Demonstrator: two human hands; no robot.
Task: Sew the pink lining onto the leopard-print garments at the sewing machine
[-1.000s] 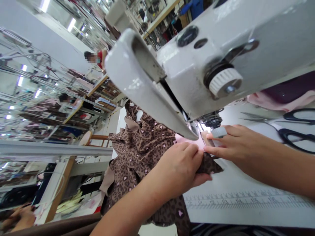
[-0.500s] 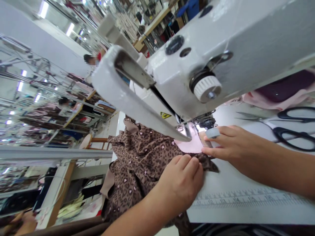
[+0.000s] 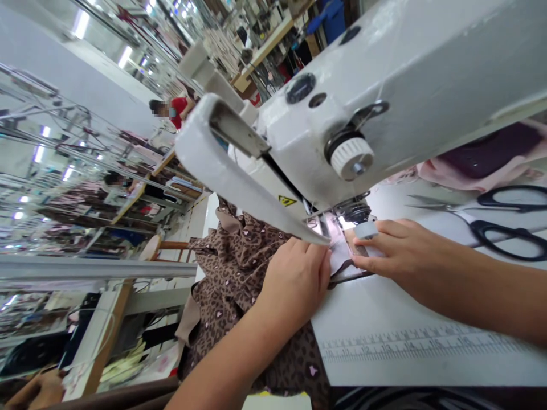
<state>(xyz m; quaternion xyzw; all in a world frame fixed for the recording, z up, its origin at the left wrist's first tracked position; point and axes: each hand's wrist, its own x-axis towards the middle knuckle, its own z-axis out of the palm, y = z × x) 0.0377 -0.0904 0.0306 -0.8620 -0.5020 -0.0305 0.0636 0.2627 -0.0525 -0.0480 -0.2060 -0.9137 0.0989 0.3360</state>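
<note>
Two-handed guiding at close quarters

The step in hand appeared to be guiding cloth through stitching. One brown leopard-print fabric piece with pink spots (image 3: pixel 239 267) lay bunched on the left of the white bench (image 3: pixel 384 313), and one pale pink cloth piece (image 3: pixel 339 250) sat under the needle end of one white sewing machine (image 3: pixel 427 114). The left hand (image 3: pixel 299 273) was bent over the leopard print, its fingertips hidden; whether it pinched could not be told. The right hand (image 3: pixel 393 245) stretched its fingers to the pink edge from the right, its grip unclear. The next move seemed to call for keeping that edge flat. Also counted: one pair of black-handled steel scissors (image 3: pixel 477 229) at right, one printed ruler scale (image 3: pixel 401 347) nearer.
</note>
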